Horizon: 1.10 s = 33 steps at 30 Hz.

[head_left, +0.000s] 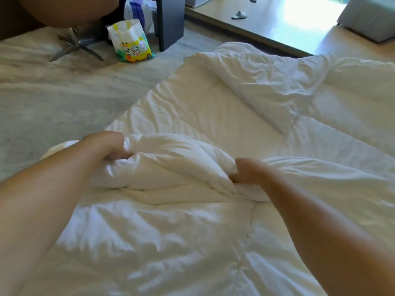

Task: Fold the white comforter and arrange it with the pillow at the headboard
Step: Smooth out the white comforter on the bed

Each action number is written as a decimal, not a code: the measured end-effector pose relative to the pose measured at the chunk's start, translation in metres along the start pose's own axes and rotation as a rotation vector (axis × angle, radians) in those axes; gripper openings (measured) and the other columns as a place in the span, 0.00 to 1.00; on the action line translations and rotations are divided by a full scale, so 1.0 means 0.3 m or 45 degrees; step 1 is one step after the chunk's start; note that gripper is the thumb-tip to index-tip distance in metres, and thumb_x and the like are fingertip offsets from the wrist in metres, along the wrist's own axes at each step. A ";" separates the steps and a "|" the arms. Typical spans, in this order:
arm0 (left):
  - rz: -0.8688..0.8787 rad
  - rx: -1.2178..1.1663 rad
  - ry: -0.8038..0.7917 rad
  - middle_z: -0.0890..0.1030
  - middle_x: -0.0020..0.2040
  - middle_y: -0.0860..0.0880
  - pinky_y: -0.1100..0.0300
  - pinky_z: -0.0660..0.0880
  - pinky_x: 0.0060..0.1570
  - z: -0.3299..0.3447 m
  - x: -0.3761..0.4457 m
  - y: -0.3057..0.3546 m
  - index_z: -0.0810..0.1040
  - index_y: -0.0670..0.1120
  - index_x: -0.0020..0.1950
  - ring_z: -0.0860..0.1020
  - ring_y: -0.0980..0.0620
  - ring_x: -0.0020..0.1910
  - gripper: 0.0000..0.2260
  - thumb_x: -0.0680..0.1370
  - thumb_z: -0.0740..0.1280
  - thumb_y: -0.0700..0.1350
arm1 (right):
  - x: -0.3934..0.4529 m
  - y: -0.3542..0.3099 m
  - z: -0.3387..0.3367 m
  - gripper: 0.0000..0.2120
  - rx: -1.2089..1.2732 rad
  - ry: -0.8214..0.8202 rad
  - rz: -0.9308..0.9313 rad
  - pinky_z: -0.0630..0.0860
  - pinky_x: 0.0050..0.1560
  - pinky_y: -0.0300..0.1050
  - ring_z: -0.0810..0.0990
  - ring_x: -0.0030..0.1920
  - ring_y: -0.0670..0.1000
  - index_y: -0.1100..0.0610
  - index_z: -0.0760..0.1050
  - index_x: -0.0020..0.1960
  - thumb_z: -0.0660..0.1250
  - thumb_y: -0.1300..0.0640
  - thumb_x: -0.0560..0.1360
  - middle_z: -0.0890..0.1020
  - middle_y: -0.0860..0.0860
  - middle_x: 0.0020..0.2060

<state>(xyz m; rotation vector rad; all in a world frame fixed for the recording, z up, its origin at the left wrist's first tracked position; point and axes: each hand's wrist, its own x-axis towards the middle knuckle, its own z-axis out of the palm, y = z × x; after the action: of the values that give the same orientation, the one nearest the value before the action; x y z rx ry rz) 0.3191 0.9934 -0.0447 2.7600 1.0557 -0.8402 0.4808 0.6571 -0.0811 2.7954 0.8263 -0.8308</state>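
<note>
Across the bed, the white comforter [213, 129] lies spread almost flat, its long axis running from the lower left of the view up toward the far right, with its far corner [245, 67] turned back over itself in a thick, rumpled flap. Near the person it is bunched into a raised ridge that runs crosswise between the two hands. The left hand [109, 146] is curled tight around the left end of that ridge, fingers buried in the fabric; the right hand [248, 170] is closed in a fist on the right end, knuckles up. Both bare forearms reach in from the lower corners of the view. Its cloth is plain white, quilted with faint stitched seams, and creased all over. Beyond its left edge lies pale grey carpet [53, 99], and farther off stand a colourful printed bag [130, 41], a dark post [170, 22] and the metal legs [77, 45] of a chair.
</note>
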 end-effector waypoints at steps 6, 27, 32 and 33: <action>0.024 -0.418 1.195 0.75 0.58 0.34 0.40 0.71 0.53 -0.245 -0.040 -0.012 0.71 0.39 0.60 0.76 0.32 0.54 0.18 0.80 0.64 0.54 | -0.179 0.049 -0.213 0.12 0.451 1.164 0.165 0.68 0.37 0.48 0.79 0.43 0.63 0.54 0.66 0.46 0.67 0.48 0.75 0.79 0.57 0.40; 0.148 -0.307 0.426 0.40 0.81 0.50 0.35 0.41 0.74 0.197 0.268 0.264 0.41 0.58 0.80 0.43 0.43 0.80 0.31 0.80 0.42 0.67 | 0.212 0.030 0.159 0.37 0.113 0.504 0.255 0.31 0.71 0.65 0.35 0.77 0.56 0.47 0.37 0.78 0.41 0.31 0.76 0.38 0.51 0.78; 0.190 -0.322 0.476 0.40 0.81 0.50 0.34 0.41 0.74 0.205 0.324 0.295 0.39 0.58 0.80 0.41 0.44 0.80 0.31 0.79 0.40 0.67 | 0.277 0.089 0.136 0.38 0.038 0.501 0.237 0.30 0.71 0.66 0.34 0.77 0.56 0.48 0.37 0.79 0.41 0.30 0.75 0.38 0.51 0.78; 0.190 -0.310 0.467 0.39 0.81 0.51 0.34 0.40 0.74 0.201 0.334 0.298 0.38 0.58 0.80 0.41 0.44 0.80 0.31 0.79 0.40 0.67 | 0.290 0.095 0.132 0.39 0.025 0.504 0.233 0.30 0.71 0.66 0.34 0.77 0.57 0.48 0.37 0.79 0.41 0.30 0.75 0.38 0.51 0.78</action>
<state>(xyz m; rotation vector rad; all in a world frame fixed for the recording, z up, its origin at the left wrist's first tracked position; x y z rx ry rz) 0.4093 0.9702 -0.1587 2.7921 0.9077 -0.1738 0.5381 0.6641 -0.1624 3.0411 0.5916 -0.2617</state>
